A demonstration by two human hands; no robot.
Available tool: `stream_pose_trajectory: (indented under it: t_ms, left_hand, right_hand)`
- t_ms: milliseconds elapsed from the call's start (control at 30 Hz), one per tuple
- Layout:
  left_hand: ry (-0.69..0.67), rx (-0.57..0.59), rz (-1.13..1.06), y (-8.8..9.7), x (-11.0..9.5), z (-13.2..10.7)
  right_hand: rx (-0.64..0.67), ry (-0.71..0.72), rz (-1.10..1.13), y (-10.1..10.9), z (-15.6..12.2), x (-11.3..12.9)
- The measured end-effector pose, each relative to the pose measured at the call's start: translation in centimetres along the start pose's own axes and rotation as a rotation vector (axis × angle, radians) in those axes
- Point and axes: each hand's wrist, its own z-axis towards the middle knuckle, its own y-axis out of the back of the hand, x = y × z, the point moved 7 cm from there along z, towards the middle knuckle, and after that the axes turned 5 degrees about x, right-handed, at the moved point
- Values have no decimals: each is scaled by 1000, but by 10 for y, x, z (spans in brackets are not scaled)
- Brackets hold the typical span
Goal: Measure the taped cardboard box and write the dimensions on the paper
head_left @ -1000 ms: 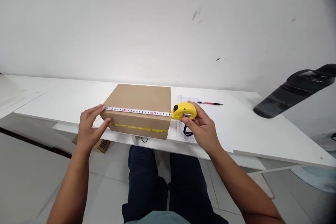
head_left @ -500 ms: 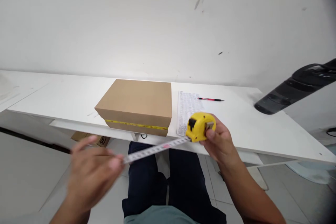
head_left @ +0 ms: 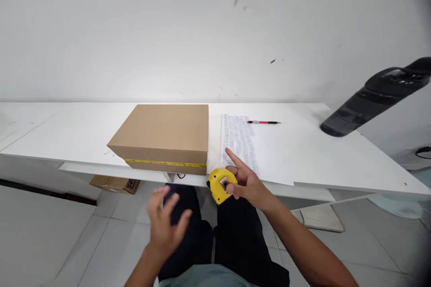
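A yellow tape measure (head_left: 217, 187) is gripped in my right hand (head_left: 247, 184), just in front of the table edge; my index finger points out over the written paper. No blade shows outside its case. My left hand (head_left: 165, 222) hovers above my lap, fingers apart and slightly blurred, holding nothing. Beyond both hands a closed brown cardboard box (head_left: 164, 128) rests at the table's front edge, with a strip of yellow tape (head_left: 164, 163) along its front side. Right of the box lies the sheet of paper (head_left: 239, 139) covered in handwriting.
A red and black pen (head_left: 263, 122) lies across the paper's top. At the right stands a dark bottle (head_left: 367, 98) on the white table (head_left: 313, 157), backed by a wall. Under the table a smaller carton (head_left: 114, 184) sits on the tiled floor.
The extended blade has gone back into the tape measure's case. My left hand has let go of the blade end and opened. My right hand has moved left and down with the tape measure.
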Motion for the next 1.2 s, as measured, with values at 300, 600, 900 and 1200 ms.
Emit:
stream_pose_trajectory:
  t_ms: [300, 600, 900, 1200]
  left_hand:
    - [766, -38, -301, 7, 183, 7]
    - [311, 23, -98, 90, 150, 128]
    - [291, 564, 22, 39, 148, 272]
    - [216, 172, -24, 13, 142, 263]
  right_hand:
    - [145, -383, -244, -20, 10, -29]
    - [774, -141, -369, -79, -4, 25]
    - [504, -155, -250, -109, 22, 3]
    - [204, -55, 42, -75, 17, 0]
